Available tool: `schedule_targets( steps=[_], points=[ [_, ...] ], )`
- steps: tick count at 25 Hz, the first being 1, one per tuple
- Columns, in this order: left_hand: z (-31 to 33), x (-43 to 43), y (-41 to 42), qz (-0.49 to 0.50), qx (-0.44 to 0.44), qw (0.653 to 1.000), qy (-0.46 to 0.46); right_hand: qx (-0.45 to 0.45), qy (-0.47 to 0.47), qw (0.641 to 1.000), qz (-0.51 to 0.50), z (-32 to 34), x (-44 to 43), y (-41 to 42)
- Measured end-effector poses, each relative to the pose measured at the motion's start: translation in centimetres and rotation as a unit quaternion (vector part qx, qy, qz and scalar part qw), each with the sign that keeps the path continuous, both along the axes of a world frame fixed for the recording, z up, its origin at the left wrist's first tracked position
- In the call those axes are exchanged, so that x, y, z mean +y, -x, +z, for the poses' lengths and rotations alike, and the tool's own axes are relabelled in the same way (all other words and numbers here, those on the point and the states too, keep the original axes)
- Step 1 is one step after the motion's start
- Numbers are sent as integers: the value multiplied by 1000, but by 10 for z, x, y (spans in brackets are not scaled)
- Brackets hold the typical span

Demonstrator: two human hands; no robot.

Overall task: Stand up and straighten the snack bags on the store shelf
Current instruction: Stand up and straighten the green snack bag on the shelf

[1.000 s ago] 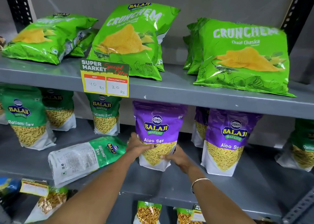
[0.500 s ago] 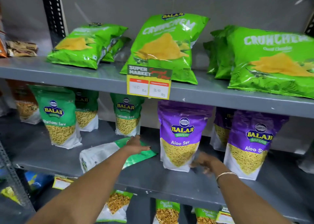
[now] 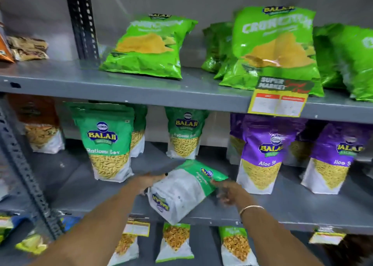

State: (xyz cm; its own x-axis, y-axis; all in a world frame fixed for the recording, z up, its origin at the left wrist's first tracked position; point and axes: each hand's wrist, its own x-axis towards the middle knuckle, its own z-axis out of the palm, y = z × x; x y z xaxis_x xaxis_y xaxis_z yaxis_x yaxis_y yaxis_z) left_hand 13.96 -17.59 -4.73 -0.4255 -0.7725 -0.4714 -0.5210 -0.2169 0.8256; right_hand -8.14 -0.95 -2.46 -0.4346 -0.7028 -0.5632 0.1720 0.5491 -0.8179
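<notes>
A grey metal store shelf unit [image 3: 161, 92] fills the view, with a perforated upright post [image 3: 81, 21] at the upper left. On the top shelf, large green Crunchem chip bags lean back against the wall: one at centre-left [image 3: 149, 47], one at centre-right [image 3: 274, 49], and more at the far right edge [image 3: 351, 61]. A yellow and red price tag [image 3: 278, 100] hangs from the top shelf's front edge.

On the middle shelf [image 3: 80, 185], green Ratlami Sev pouches stand upright, one at the left [image 3: 107, 142] and one further back at centre [image 3: 185, 132]. Purple Aloo Sev pouches stand to the right, one near centre [image 3: 264, 154] and another beside it [image 3: 333, 158].

At the front edge of the middle shelf, a tipped Ratlami Sev pouch [image 3: 181, 191] lies tilted, its white back panel facing up and its lower corner hanging past the edge. The left hand [image 3: 147, 183] touches the pouch's left side; how firmly its grip closes is hidden. The right hand [image 3: 232, 191], blurred, sits at the pouch's right edge with fingers loosely spread. A thin bangle [image 3: 250, 208] circles the right wrist.

Smaller snack pouches [image 3: 175, 243] stand on the shelf below.
</notes>
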Motion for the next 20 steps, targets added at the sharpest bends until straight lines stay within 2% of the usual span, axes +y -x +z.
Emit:
schedule_targets(
  steps=[2,4,11,15,20],
  points=[
    [-4,-4,-2,-34,36,998,-49,-80,51,993,-74,-10,-17,-26],
    [-3,-5,-3,-67,61,991,-101,-107,60,986,-116,-14,-26,-35],
    [18,9,-12,-166,14,974,-154,-74,73,978,-179,11,-20,-36],
    [51,11,-4,-183,24,979,-88,-18,126,979,-161,52,-34,-25],
    [51,5,13,-86,-1,988,130,67,220,962,-149,71,-62,-18]
  ],
)
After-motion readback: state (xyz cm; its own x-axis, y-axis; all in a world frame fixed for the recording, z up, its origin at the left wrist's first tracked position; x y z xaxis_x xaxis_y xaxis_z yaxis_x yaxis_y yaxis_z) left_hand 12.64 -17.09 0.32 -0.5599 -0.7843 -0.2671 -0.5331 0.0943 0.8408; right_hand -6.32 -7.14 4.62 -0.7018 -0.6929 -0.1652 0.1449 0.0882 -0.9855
